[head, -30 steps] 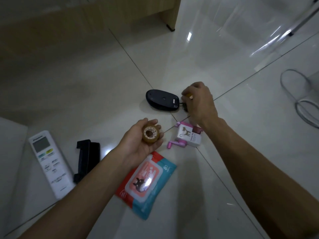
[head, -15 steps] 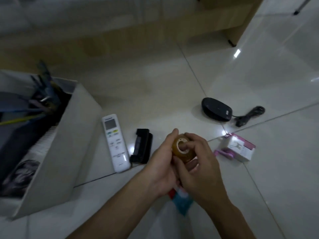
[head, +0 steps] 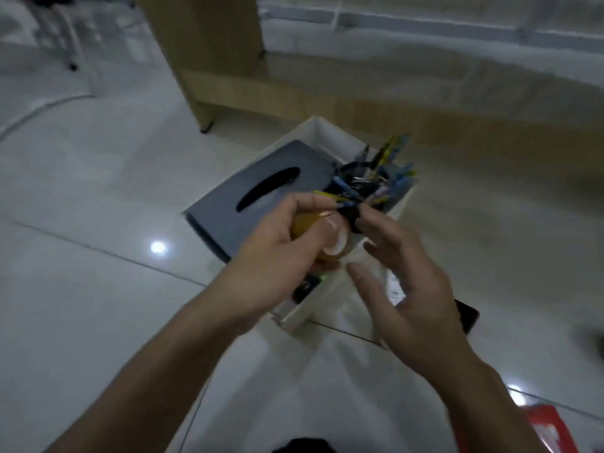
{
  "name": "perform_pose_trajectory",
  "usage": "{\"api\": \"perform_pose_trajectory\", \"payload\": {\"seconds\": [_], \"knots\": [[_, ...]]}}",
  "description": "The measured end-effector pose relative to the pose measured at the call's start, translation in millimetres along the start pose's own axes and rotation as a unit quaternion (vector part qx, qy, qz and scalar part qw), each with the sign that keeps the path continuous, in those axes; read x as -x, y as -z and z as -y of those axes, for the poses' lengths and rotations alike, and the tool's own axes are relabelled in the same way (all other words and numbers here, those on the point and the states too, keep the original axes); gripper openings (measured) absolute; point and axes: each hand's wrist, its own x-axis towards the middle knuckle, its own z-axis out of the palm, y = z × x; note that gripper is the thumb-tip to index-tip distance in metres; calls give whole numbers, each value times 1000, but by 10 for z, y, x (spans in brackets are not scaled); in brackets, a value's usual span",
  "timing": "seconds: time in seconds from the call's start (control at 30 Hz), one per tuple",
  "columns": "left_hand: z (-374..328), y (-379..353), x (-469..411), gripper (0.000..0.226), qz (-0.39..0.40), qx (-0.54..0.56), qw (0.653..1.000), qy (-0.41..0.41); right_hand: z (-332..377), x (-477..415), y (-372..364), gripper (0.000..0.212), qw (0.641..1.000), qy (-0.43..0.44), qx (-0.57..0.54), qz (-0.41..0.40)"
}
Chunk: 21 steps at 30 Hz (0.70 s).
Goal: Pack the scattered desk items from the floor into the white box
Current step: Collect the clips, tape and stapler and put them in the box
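The white box (head: 322,134) stands on the floor in the middle of the view. Inside it lie a grey tissue box (head: 261,194) and a black cup of pens and clips (head: 376,178). My left hand (head: 281,253) grips a brown tape roll (head: 307,223) above the box's near half. My right hand (head: 405,282) hovers just right of it, over the box's right wall, with its fingers spread and nothing in them. Both forearms hide the box's near end.
A white remote (head: 394,289) and a black object (head: 467,317) peek out behind my right hand. A red wipes pack (head: 545,426) lies at the lower right. A wooden desk (head: 222,53) stands behind the box. Pale glossy tiles stretch to the left.
My view swung left from the scattered items to the box. Both hands carried the tape roll over the box. My right hand let go of the roll and opened.
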Motion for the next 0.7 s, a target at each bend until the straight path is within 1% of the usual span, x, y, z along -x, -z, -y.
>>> {"api": "perform_pose_trajectory", "payload": {"seconds": [0.03, 0.1, 0.13, 0.2, 0.23, 0.27, 0.37, 0.47, 0.53, 0.6, 0.63, 0.67, 0.7], "knots": [[7, 171, -14, 12, -9, -90, 996, -18, -21, -56, -53, 45, 1000, 0, -10, -13], [95, 390, -62, 12, 14, -251, 967, -29, -90, -133, -128, 34, 999, 6, -4, -37], [164, 428, -90, 14, 39, -322, 946, -27, -136, -157, -160, 29, 999, 9, 11, -41], [324, 403, -145, 19, 97, -453, 885, -50, -204, -185, -219, 24, 999, 10, 32, -40], [398, 375, -168, 22, 120, -495, 858, -64, -227, -193, -245, 23, 999, 7, 33, -41], [427, 354, -181, 25, 129, -513, 845, -71, -248, -198, -266, 23, 999, 5, 30, -44], [419, 397, -215, 36, 133, -530, 835, -64, -290, -192, -300, 25, 999, -8, 26, -44], [396, 505, -202, 48, 187, -552, 812, -26, -307, -139, -279, 28, 999, -23, 9, -38], [396, 563, -190, 51, 204, -562, 801, -26, -297, -87, -264, 29, 999, -34, -11, -41], [397, 603, -185, 46, 204, -562, 801, -31, -281, -33, -272, 28, 998, -38, -15, -50], [402, 568, -190, 42, 203, -554, 807, -36, -265, 18, -249, 28, 997, -41, -13, -60], [413, 560, -182, 37, 184, -542, 819, -43, -253, 49, -260, 28, 997, -42, -19, -65], [413, 549, -163, 33, 147, -523, 837, -62, -246, 74, -291, 29, 996, -44, -30, -68]]}}
